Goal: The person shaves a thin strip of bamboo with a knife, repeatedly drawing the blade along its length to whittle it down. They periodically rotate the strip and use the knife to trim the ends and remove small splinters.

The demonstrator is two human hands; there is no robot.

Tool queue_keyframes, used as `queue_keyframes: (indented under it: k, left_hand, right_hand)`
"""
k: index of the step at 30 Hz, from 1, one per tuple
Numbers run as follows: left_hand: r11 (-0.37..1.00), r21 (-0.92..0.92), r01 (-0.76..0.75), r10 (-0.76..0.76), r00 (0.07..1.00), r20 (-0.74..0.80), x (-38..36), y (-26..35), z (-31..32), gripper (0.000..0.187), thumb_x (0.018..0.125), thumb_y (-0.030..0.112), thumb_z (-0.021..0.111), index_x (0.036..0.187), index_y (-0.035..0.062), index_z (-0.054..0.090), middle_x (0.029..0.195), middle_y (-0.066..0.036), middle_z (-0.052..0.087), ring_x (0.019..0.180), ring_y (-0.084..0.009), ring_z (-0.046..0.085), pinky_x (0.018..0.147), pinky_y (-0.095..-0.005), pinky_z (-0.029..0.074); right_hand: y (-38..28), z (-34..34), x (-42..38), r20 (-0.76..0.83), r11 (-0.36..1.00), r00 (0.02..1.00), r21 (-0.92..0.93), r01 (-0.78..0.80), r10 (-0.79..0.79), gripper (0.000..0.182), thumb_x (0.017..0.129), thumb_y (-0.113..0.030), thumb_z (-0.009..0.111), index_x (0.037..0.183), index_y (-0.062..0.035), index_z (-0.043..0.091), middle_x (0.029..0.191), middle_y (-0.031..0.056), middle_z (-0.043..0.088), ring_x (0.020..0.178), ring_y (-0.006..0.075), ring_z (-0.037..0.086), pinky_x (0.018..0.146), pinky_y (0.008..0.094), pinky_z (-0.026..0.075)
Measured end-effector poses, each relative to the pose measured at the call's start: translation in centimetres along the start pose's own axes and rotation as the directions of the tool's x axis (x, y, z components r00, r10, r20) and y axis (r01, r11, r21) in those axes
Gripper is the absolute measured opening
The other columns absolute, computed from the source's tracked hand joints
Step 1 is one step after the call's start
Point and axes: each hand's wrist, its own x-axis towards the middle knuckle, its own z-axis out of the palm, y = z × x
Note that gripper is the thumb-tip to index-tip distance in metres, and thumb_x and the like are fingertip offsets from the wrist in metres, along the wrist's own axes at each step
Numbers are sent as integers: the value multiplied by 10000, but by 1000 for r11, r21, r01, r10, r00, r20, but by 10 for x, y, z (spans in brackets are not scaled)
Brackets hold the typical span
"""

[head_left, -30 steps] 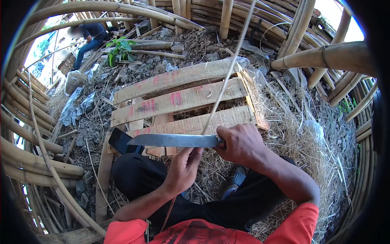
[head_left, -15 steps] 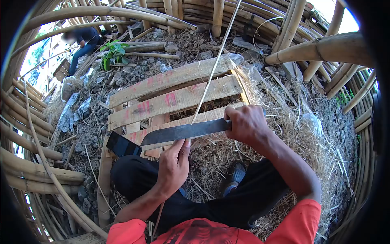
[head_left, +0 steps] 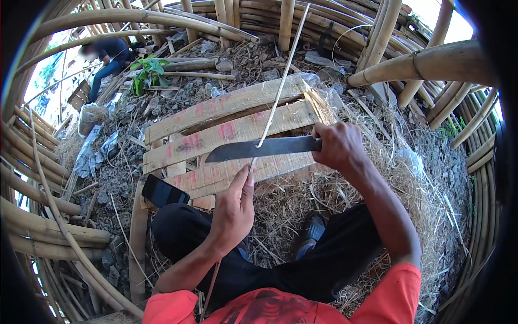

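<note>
A long, thin bamboo strip runs from the far side down past the blade and through my left hand, whose fingers pinch it. Its lower end passes below my forearm. My right hand is wrapped around the handle of a machete; most of the handle is hidden in the fist. The dark blade lies crosswise over the strip, a little beyond my left fingertips, its tip pointing left. A small curl shows on the strip at the blade. Beneath them is a slatted wooden pallet with red marks.
A phone rests at the pallet's left corner near my knee. Thin shavings cover the ground. Bamboo poles surround the spot, one jutting in at right. A seated person is at the far left, beyond a green plant.
The machete has moved forward along the bamboo strip, away from my left hand, and slightly right. A curl now shows at the blade. My left hand keeps its pinch.
</note>
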Motion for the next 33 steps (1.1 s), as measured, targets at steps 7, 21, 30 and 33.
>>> queue_keyframes:
  k: [7,21,30,33]
  left_hand:
    - [1000,-25,1,1,996,93,-6,-7,-5,303,1016,190,442,1207,-23,540,651,-8,427,578,-72,372,523,-253,353]
    - [997,30,66,-72,969,238,-28,-4,-2,307,1008,133,432,1242,-43,525,939,-165,658,785,-153,595,718,-267,463]
    - [1000,25,-18,14,986,169,-30,-9,-3,293,1012,169,433,1159,-51,559,904,-177,641,763,-209,616,726,-311,471]
    - [999,14,-30,27,986,163,-25,-3,-5,282,1012,170,433,1135,-48,564,836,-149,624,695,-182,559,670,-303,456]
  right_hand:
    - [41,-2,18,-217,998,975,-3,-58,56,118,731,-179,650,742,-68,690,593,112,637,521,249,641,534,394,518]
    - [-22,-4,-9,152,1000,988,21,14,-17,201,802,-222,551,790,-62,672,566,95,612,475,233,606,496,372,502]
    - [10,4,9,5,999,1000,-35,-9,9,173,728,-211,599,751,-71,697,594,110,637,498,244,622,508,371,513]
    - [29,6,27,46,986,985,-30,-166,168,218,767,-245,578,800,-68,700,637,121,651,576,258,658,558,372,535]
